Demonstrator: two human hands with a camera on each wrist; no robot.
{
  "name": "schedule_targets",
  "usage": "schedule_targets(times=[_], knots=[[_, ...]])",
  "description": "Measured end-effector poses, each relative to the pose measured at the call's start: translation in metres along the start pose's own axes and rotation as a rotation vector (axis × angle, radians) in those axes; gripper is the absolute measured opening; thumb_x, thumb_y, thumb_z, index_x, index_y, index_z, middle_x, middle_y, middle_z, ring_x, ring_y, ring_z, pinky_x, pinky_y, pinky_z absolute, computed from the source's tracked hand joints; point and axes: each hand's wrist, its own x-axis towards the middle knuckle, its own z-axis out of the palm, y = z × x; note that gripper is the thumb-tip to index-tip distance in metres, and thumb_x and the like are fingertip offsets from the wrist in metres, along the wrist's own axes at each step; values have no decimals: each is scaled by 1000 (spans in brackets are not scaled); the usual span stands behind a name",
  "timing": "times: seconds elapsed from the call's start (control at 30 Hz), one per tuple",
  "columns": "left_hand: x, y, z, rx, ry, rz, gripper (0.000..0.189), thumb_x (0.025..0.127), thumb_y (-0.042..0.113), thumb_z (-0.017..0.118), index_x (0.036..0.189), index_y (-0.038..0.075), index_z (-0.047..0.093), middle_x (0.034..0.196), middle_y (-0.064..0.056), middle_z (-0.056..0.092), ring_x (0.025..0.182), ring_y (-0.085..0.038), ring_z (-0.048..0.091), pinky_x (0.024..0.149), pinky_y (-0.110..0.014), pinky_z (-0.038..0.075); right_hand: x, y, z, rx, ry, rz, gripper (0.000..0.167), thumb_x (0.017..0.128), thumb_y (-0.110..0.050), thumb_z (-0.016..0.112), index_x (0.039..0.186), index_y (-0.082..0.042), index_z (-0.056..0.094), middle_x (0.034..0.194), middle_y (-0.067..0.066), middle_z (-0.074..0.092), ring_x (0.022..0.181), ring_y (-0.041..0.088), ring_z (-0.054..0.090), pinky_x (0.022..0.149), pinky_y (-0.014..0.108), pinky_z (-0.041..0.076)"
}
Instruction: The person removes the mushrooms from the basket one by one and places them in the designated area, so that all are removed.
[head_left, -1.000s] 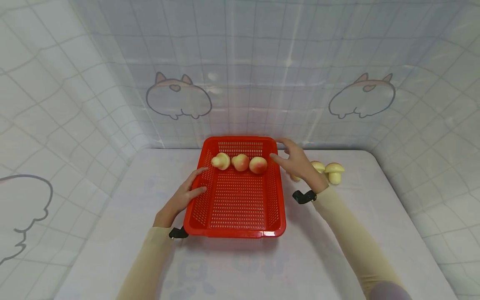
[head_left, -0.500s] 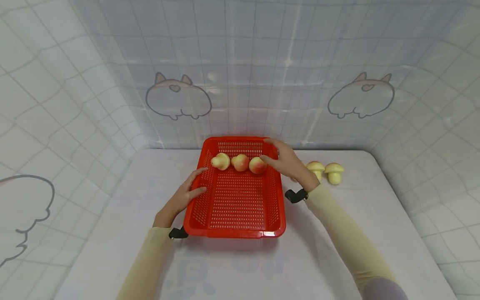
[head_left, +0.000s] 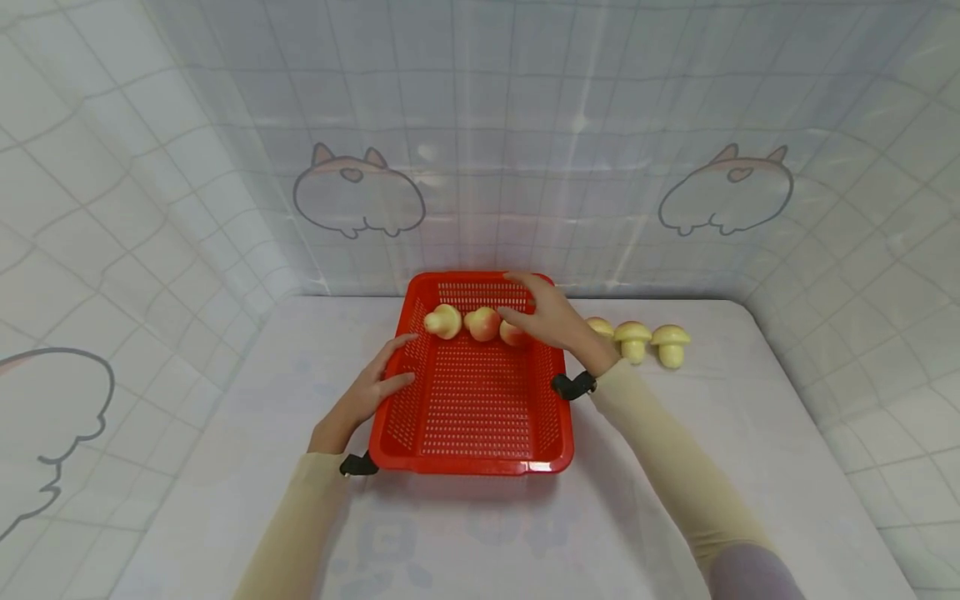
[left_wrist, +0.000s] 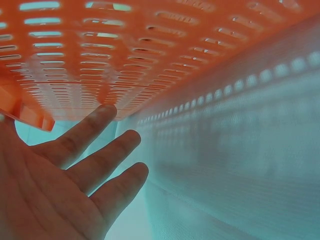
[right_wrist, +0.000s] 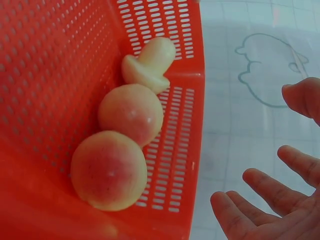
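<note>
A red perforated plastic basket (head_left: 477,400) sits on the table in the head view. Three toy mushrooms lie in a row at its far end: a left mushroom (head_left: 443,322) on its side, a middle mushroom (head_left: 483,324), and a right mushroom (right_wrist: 109,171), partly covered by my right hand in the head view. My left hand (head_left: 363,387) holds the basket's left rim, thumb and index finger over it; three other fingers (left_wrist: 107,172) stretch out below the rim in the left wrist view. Holding nothing, my right hand (head_left: 547,317) hovers with spread fingers over the basket's far right corner.
Right of the basket stand three more toy mushrooms with pale stems and reddish caps: a near one (head_left: 600,326) partly behind my right wrist, a middle one (head_left: 633,340) and an outer one (head_left: 671,344). A tile-patterned curtain (head_left: 480,167) rises behind the table.
My right hand has moved left, from the basket's right rim to above its far right corner, covering part of the right mushroom inside. The left hand and basket have stayed put.
</note>
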Motion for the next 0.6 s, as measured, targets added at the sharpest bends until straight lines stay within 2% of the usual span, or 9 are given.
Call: schedule_targets(times=[0.17,0.43,0.6], knots=[[-1,0,1,-3,0,-2,63,103,13,54,160,15,27,144,-29,43,115,-46,59,87,-47,61,4,-3,7,15,-20,18,66,97,-39,67,154,-12,45,157,9,47,147,29,42,121,49,35],[-3,3,0,-10,8,1,63,103,12,54,160,14,27,144,-31,42,114,-48,60,87,-48,61,15,-7,25,82,-62,40,66,98,-39,67,154,-13,43,156,13,47,143,35,46,117,52,40],[-4,3,1,-17,10,3,62,104,12,54,160,13,27,143,-31,42,113,-47,61,86,-45,62,22,-8,42,119,-109,47,69,98,-41,66,156,-13,40,158,15,45,142,37,46,114,53,43]])
